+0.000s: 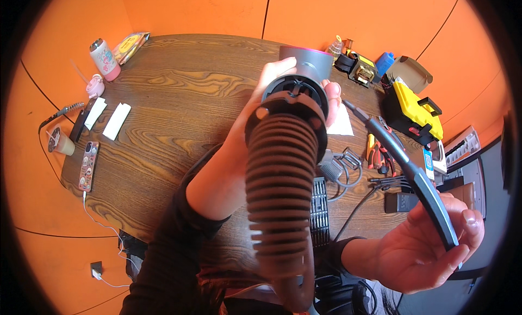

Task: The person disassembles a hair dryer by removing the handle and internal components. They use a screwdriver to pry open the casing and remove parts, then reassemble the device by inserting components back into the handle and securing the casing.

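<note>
"First, the left hand (273, 73)?"
"Wrapped around the ribbed tube (283, 190)'s neighbour, the grey cylinder (312, 63), toward the far edge of the table (190, 56). Obscured view: contact may be misjudged."
"Right hand (416, 252)?"
"Apart from the left, pinching the dark tool (417, 176) near the table's right edge. A loose pinch may let its tip strike the cylinder."
</note>
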